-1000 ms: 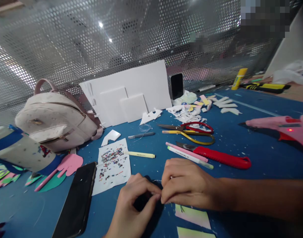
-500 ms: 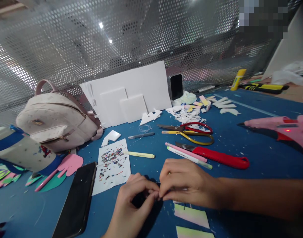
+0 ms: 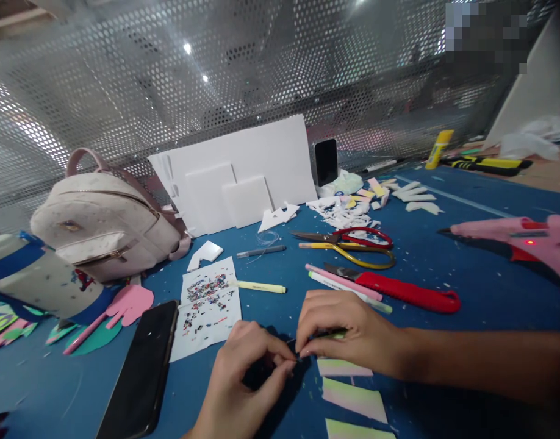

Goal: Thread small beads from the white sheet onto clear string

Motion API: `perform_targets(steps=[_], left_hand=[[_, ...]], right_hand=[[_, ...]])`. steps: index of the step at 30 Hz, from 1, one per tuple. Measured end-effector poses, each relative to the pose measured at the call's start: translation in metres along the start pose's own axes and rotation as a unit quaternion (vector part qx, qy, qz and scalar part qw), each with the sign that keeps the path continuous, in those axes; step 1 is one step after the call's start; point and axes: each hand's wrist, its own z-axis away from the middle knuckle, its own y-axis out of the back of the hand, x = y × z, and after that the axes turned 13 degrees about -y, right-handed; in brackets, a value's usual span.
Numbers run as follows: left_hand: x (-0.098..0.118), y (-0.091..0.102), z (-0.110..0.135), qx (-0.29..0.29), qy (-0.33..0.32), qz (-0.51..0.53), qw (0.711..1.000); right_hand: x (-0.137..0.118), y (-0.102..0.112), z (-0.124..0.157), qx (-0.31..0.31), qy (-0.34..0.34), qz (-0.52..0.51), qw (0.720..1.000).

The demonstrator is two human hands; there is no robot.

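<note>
My left hand rests low on the blue mat, thumb and fingers pinched around a small dark thing that I cannot make out. My right hand comes in from the right and meets it fingertip to fingertip, pinching a thin dark point; a green pen-like tip shows inside its fingers. Pale green-and-pink paper strips lie just below the right hand.
A black phone and a speckled paper sheet lie to the left. Behind the hands are pens, a red knife, scissors, white foam boards, a backpack and a pink glue gun at right.
My right hand has lifted slightly, uncovering one more paper strip beneath it and a green tip in its fingers. Both hands stay pinched together at the same spot.
</note>
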Motion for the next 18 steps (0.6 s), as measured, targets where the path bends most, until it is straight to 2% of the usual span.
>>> perform_targets(steps=[7, 12, 15, 18], left_hand=[[-0.001, -0.001, 0.001, -0.009, 0.024, 0.009, 1.0], [0.001, 0.0, -0.004, -0.029, -0.018, 0.015, 0.999], [-0.011, 0.021, -0.013, -0.069, -0.035, 0.002, 0.997], [-0.037, 0.057, -0.022, -0.066, 0.034, -0.018, 0.997]], right_hand=[[0.002, -0.002, 0.0, -0.008, 0.0, -0.009, 1.0], [-0.002, -0.002, 0.001, -0.019, 0.006, 0.012, 1.0], [-0.004, 0.0, 0.001, -0.007, -0.004, 0.019, 1.0], [-0.006, 0.0, 0.001, 0.001, -0.032, 0.01, 0.999]])
